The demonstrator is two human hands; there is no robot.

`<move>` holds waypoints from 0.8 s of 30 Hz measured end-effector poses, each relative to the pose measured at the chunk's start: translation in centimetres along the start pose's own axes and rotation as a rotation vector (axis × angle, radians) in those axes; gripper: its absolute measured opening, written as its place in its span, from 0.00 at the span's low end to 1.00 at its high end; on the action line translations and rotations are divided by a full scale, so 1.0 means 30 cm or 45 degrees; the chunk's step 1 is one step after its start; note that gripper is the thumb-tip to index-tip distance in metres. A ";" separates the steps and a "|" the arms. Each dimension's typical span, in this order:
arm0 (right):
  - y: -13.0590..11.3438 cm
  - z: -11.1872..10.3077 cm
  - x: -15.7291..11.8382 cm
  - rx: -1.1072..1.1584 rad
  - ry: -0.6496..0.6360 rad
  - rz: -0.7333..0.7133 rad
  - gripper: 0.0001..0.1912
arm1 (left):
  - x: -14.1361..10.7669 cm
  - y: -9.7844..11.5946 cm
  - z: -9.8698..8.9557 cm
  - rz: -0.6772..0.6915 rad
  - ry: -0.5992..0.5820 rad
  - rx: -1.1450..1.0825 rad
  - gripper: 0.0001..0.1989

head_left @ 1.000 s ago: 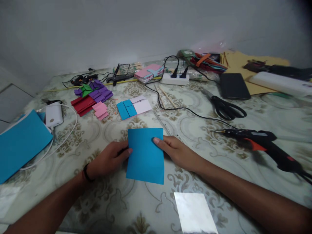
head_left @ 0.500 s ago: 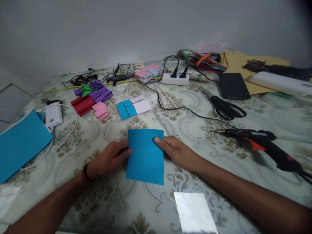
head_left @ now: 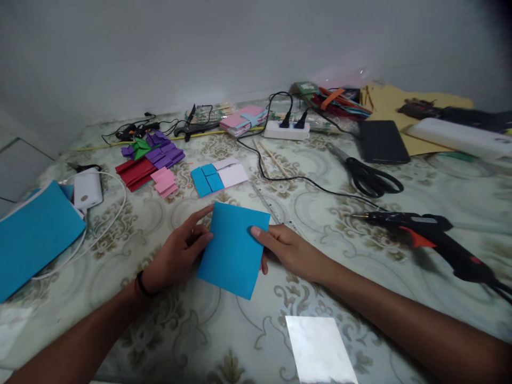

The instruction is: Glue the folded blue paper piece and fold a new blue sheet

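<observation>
A blue sheet of paper (head_left: 234, 253) is held up over the patterned tablecloth, tilted so its top leans right. My right hand (head_left: 286, 245) grips its right edge, thumb on the front and fingers behind. At the left edge, my left hand (head_left: 180, 248) has its thumb against the front, with the index finger reaching up to the top left corner; its other fingers are partly hidden. Beyond the sheet lie a clear ruler (head_left: 268, 202) and a folded blue and white paper piece (head_left: 219, 176). A white rectangle of paper (head_left: 320, 346) lies nearer me.
On the right are a black glue gun (head_left: 432, 229), scissors (head_left: 368, 173) and a dark flat device (head_left: 384, 141). Folded coloured papers (head_left: 150, 160), a white power bank (head_left: 88, 189) and blue sheets (head_left: 40, 234) lie left. A power strip (head_left: 287, 129) with cords stands behind.
The blue sheet has turned clockwise, its lower edge swinging left. My left index finger has moved up to the top left corner; my right hand has barely moved.
</observation>
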State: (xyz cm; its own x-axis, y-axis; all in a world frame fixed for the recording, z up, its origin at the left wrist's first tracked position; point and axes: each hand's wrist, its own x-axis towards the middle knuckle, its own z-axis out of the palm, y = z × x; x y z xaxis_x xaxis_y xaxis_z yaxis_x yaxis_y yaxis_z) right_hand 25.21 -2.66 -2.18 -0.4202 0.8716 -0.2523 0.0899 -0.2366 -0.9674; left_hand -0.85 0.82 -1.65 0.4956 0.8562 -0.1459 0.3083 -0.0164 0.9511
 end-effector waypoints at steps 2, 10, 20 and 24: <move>0.003 0.000 0.000 -0.028 0.008 -0.011 0.38 | 0.000 -0.003 -0.001 0.004 0.001 0.010 0.35; 0.000 -0.001 -0.003 -0.079 0.001 -0.018 0.40 | -0.004 -0.003 -0.002 0.006 -0.013 0.087 0.34; 0.010 0.000 -0.002 -0.046 0.012 -0.018 0.39 | -0.003 0.013 0.001 0.049 -0.041 0.219 0.31; 0.010 -0.001 -0.005 -0.057 0.007 -0.024 0.40 | -0.004 0.013 0.001 0.047 -0.031 0.195 0.33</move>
State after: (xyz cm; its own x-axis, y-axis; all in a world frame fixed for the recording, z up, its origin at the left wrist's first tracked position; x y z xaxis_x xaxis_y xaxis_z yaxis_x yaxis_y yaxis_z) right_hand 25.33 -2.84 -2.44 -0.4172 0.8781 -0.2342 0.1224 -0.2010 -0.9719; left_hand -0.75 0.70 -1.29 0.5275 0.8410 -0.1198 0.4090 -0.1278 0.9036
